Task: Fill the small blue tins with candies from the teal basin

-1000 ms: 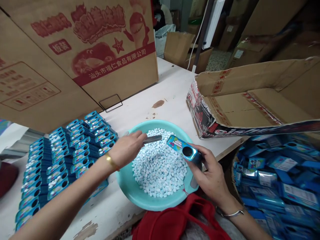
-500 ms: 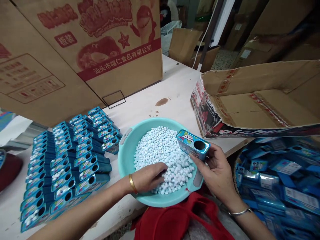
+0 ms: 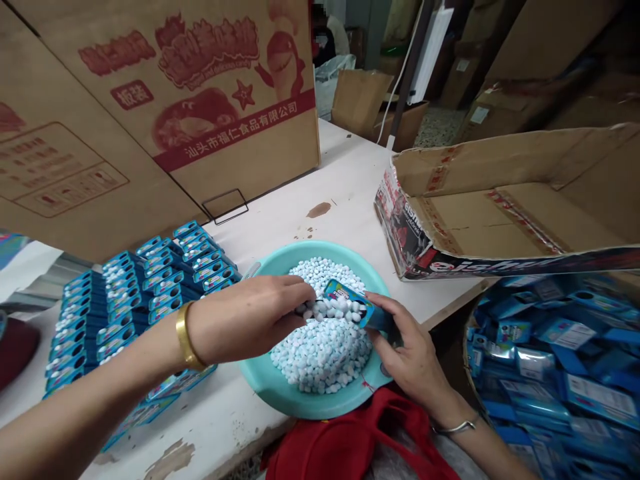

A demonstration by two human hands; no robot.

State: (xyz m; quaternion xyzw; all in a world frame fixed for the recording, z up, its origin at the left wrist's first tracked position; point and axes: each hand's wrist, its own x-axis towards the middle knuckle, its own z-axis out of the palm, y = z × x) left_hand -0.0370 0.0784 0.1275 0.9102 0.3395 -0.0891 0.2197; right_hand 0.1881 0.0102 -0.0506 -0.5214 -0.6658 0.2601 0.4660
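Right hand clamps fingers round blue box over basin, presumably so stray candies drop back, while left hand pinches scoop

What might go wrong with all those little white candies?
Some white candies heaped at the blue box's opening could tumble off, perhaps into the bowl below. If the right hand slips, the box might tip. The left arm crosses in front of the standing boxes, so a bump might topple some.
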